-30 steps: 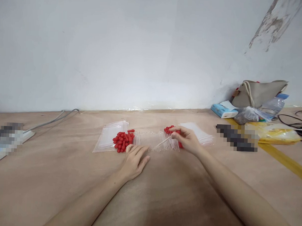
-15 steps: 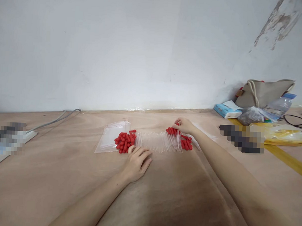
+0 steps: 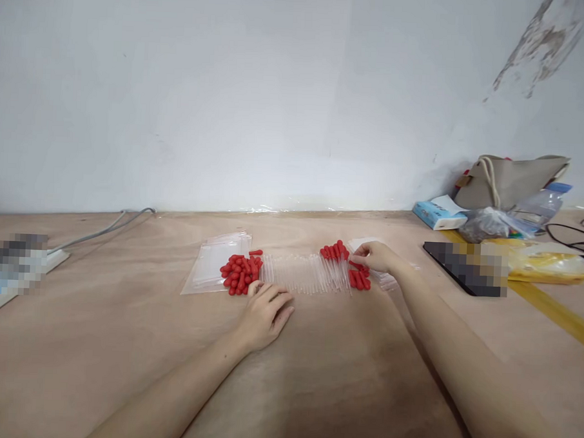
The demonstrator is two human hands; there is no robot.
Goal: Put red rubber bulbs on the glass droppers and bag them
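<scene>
A row of thin clear tubes (image 3: pixel 294 274) lies across the middle of the table. Several tubes at its right end have red rubber bulbs (image 3: pixel 335 250) on their far ends. Just right of them is a small group of loose red rubber bulbs (image 3: pixel 360 280). My right hand (image 3: pixel 380 256) reaches over that group, thumb and finger pinched at a red bulb at its upper edge. Resting on the table at the near left of the tubes, my left hand (image 3: pixel 266 315) is open, fingers loosely spread. Beside its fingertips sits a bigger pile of red rubber bulbs (image 3: pixel 240 275).
Clear plastic bags (image 3: pixel 215 261) lie under the left pile, and another plastic bag (image 3: pixel 390 281) is by my right wrist. Farther right are a dark phone-like slab (image 3: pixel 464 268), a blue tissue pack (image 3: pixel 438 214), a grey bag (image 3: pixel 516 180) and yellow packaging (image 3: pixel 542 262). A power strip (image 3: pixel 23 278) is left.
My right hand has moved right and slightly nearer, from the bulb-topped tubes to the loose bulbs. My left hand stays in place.
</scene>
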